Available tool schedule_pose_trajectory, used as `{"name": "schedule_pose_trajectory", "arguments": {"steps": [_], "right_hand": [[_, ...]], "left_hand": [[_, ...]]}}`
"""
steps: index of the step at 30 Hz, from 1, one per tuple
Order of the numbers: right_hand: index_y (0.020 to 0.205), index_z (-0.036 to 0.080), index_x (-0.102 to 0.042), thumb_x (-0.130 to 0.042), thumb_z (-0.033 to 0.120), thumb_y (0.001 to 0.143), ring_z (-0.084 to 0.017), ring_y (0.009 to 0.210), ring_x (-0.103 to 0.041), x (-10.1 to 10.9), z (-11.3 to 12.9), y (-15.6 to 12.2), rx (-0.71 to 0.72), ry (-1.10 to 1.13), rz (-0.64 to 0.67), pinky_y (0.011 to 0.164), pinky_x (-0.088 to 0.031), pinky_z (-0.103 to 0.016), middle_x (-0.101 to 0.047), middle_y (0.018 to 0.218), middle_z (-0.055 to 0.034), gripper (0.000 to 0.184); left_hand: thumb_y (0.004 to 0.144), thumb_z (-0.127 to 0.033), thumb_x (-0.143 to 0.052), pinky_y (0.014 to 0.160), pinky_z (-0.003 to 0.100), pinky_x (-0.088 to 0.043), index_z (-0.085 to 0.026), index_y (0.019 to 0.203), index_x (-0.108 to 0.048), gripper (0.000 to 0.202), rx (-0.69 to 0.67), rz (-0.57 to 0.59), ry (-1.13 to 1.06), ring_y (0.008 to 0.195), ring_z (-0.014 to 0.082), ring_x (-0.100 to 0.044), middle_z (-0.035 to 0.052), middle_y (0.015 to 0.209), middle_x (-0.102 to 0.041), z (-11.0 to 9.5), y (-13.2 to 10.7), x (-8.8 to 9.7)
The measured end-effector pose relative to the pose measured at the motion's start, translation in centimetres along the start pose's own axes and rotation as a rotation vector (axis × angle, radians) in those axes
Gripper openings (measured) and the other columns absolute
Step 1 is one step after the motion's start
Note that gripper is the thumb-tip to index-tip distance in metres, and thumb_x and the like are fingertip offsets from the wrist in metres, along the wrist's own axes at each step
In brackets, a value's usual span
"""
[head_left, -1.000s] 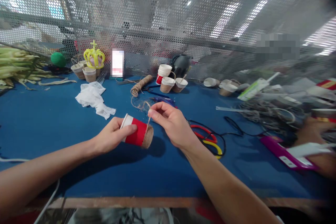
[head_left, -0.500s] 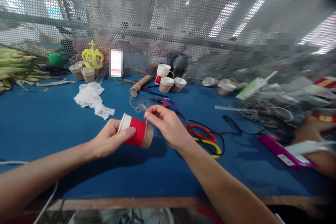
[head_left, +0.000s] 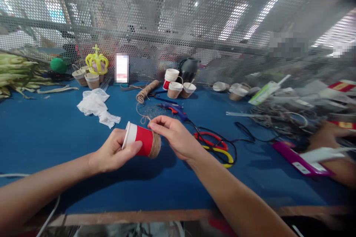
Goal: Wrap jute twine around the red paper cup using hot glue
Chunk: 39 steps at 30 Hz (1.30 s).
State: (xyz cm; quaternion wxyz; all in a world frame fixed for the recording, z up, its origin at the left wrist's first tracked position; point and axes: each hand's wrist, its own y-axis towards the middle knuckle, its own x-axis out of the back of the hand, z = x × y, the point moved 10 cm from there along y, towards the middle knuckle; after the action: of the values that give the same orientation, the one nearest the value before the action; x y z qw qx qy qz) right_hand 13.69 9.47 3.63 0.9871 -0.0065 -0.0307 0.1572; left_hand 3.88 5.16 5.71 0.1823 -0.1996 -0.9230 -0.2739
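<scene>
A red and white paper cup lies tilted in my left hand, whose fingers and thumb close around it near the white rim. Brown twine is wound in a band around the cup's base end. My right hand pinches the loose strand of twine just above that band. From the pinch, the strand runs back in a loop to the twine roll lying on the blue table.
Beyond my right hand lie a blue glue gun and red and yellow scissors handles with a black cord. Twine-wrapped cups stand at the back. A white cloth lies left. Another person's arm shows at right beside a purple package.
My right hand has moved slightly left and down, drawing the strand closer to the cup. The cup has shifted a little left in my left hand's grip.
</scene>
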Motion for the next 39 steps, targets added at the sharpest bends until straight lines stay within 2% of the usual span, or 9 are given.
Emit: {"name": "schedule_pose_trajectory", "arguments": {"steps": [6,13,17,20,23,27,32,35,39], "right_hand": [[0.068,0.016,-0.055,-0.064,0.026,0.064,-0.01,0.062,-0.048,-0.6,-1.4,0.1,-0.116,0.115,0.069,0.058,-0.037,-0.025,-0.055,0.066,0.0017,0.014],[0.066,0.015,-0.054,-0.066,0.024,0.062,-0.009,0.06,-0.048,-1.2,-2.0,0.0,-0.182,0.203,0.124,0.058,-0.037,-0.024,-0.055,0.065,0.0015,0.015],[0.068,0.015,-0.055,-0.065,0.025,0.063,-0.009,0.062,-0.048,-1.0,-1.6,0.2,-0.142,0.145,0.115,0.06,-0.037,-0.024,-0.054,0.067,0.0013,0.015],[0.078,0.015,-0.056,-0.061,0.031,0.069,-0.009,0.068,-0.049,0.3,-0.5,0.5,-0.033,0.018,0.013,0.064,-0.038,-0.024,-0.055,0.074,0.0002,0.019],[0.078,0.015,-0.053,-0.051,0.042,0.077,-0.011,0.071,-0.051,1.6,0.2,0.6,0.001,-0.044,-0.056,0.061,-0.039,-0.024,-0.054,0.076,-0.001,0.027],[0.067,0.015,-0.048,-0.039,0.052,0.081,-0.009,0.055,-0.047,1.1,0.6,0.2,-0.039,-0.115,0.069,0.05,-0.036,-0.023,-0.05,0.061,0.0006,0.04],[0.07,0.015,-0.048,-0.051,0.041,0.078,-0.009,0.057,-0.047,0.7,1.4,-0.5,0.013,-0.222,0.12,0.053,-0.037,-0.023,-0.051,0.063,0.0012,0.028],[0.068,0.015,-0.047,-0.051,0.036,0.078,-0.008,0.056,-0.045,0.6,1.4,-0.7,0.058,-0.247,0.092,0.055,-0.036,-0.022,-0.048,0.06,0.003,0.023],[0.066,0.016,-0.045,-0.049,0.034,0.079,-0.008,0.055,-0.043,-0.2,0.8,-1.2,0.107,-0.397,0.109,0.052,-0.035,-0.021,-0.047,0.059,0.0033,0.022]], "left_hand": [[0.077,-0.018,-0.041,0.043,0.022,-0.027,-0.018,0.046,-0.038,0.032,-0.165,-0.002,0.147,0.042,0.008,-0.032,-0.0034,0.042,-0.037,-2.2,0.1,-0.1],[0.075,-0.01,-0.042,0.046,0.023,-0.029,-0.019,0.05,-0.038,0.027,-0.332,0.006,0.235,0.044,0.009,-0.034,-0.0033,0.043,-0.04,-3.7,-0.2,-0.5],[0.072,-0.007,-0.044,0.046,0.022,-0.03,-0.019,0.054,-0.041,0.022,-0.46,-0.025,0.238,0.043,0.0092,-0.035,-0.0035,0.044,-0.043,-4.8,-0.5,-0.4],[0.072,-0.005,-0.044,0.046,0.02,-0.031,-0.017,0.056,-0.043,0.02,-0.473,-0.073,0.184,0.045,0.0081,-0.037,-0.0036,0.046,-0.045,-4.8,-0.5,0.2],[0.073,-0.005,-0.045,0.046,0.018,-0.033,-0.016,0.056,-0.044,0.02,-0.419,-0.097,0.145,0.046,0.0071,-0.039,-0.0032,0.05,-0.047,-4.1,-0.3,0.6],[0.076,-0.008,-0.044,0.053,0.019,-0.039,-0.014,0.066,-0.052,0.015,-0.347,-0.097,0.153,0.054,0.0093,-0.047,0.0001,0.059,-0.053,-3.0,0.0,0.7],[0.078,-0.014,-0.044,0.067,0.024,-0.043,-0.012,0.076,-0.058,0.015,-0.21,0.006,0.1,0.068,0.0141,-0.054,0.0051,0.07,-0.059,-1.1,0.5,-0.1],[0.077,-0.022,-0.05,0.063,0.023,-0.044,-0.012,0.08,-0.061,0.016,0.029,0.04,-0.107,0.065,0.0138,-0.054,0.0051,0.071,-0.062,1.6,0.9,-0.6],[0.07,-0.034,-0.06,0.057,0.021,-0.044,-0.01,0.084,-0.063,0.028,0.456,-0.065,-0.571,0.058,0.0118,-0.055,0.005,0.07,-0.065,6.1,0.3,-1.4]]}}
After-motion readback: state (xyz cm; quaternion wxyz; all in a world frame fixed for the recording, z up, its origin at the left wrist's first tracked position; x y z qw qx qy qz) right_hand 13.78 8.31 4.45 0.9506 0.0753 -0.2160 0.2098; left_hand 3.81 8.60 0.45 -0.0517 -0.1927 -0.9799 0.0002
